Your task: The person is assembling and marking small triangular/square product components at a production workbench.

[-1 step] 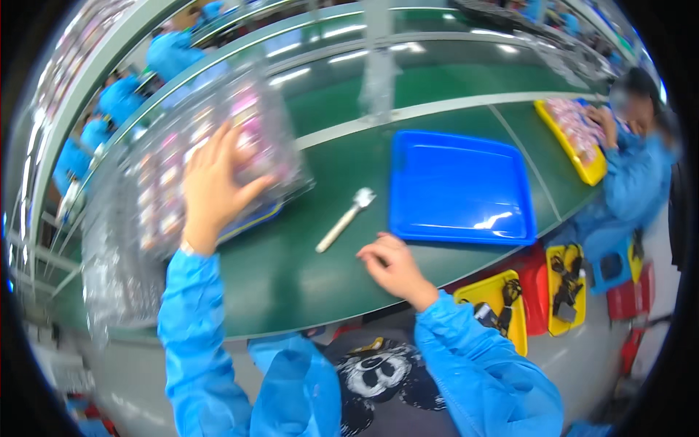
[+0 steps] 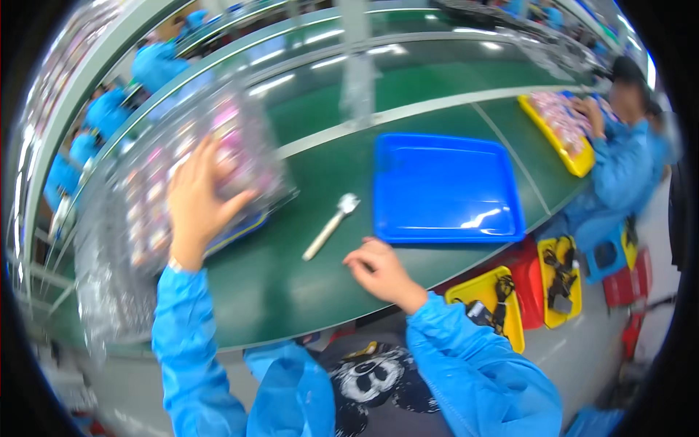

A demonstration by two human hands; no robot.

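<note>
My left hand [image 2: 195, 207] lies spread over a clear plastic blister tray [image 2: 266, 178]. Rows of small pink, white and orange pieces show through the plastic, too blurred to name. The edge of a blue and yellow tray [image 2: 244, 231] peeks out under it, beside my thumb. My right hand [image 2: 382, 271] hovers at the table's near edge with its fingers curled in and nothing visible in them. Between my hands lies a hand tool [image 2: 326, 233] with a cream handle and a pale, shiny head. Beyond my right hand sits a bare blue tray [image 2: 445, 189].
The green table [image 2: 291, 284] curves across the view. At the right, a co-worker [image 2: 619, 160] in blue reaches into a yellow tray [image 2: 575, 162] of pink pieces. Yellow bins [image 2: 513, 331] with black cabled items stand below the table edge. A post [image 2: 357, 65] rises behind the blue tray.
The whole view has shifted slightly, so the table and trays appear a little further left. My hands keep nearly the same poses over the same things.
</note>
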